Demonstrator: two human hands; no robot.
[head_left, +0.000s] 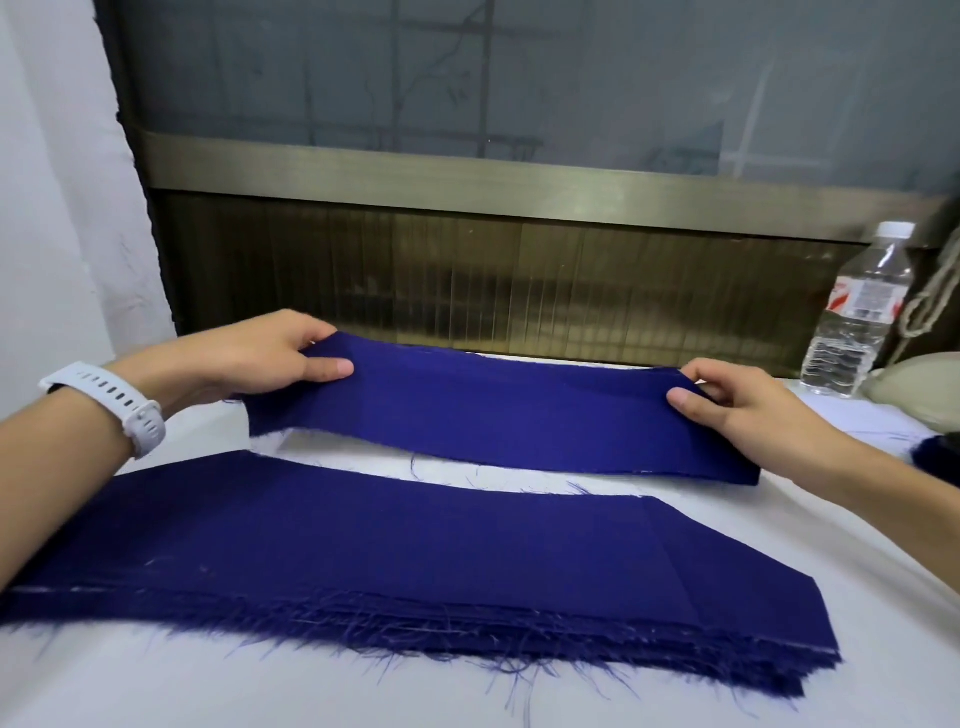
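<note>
— What are the fingers doing?
— Thumb and fingers of the left hand (270, 358) and right hand (737, 410) pinch the two ends of a blue cloth strip (519, 415), likely to pull it flat.
— Where is it?
— Low over the white table (831, 597), just beyond a frayed blue cloth pile (363, 561).

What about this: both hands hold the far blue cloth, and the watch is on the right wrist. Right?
No. The head view shows the watch on the left wrist. The left hand and right hand do hold the far blue cloth.
</note>
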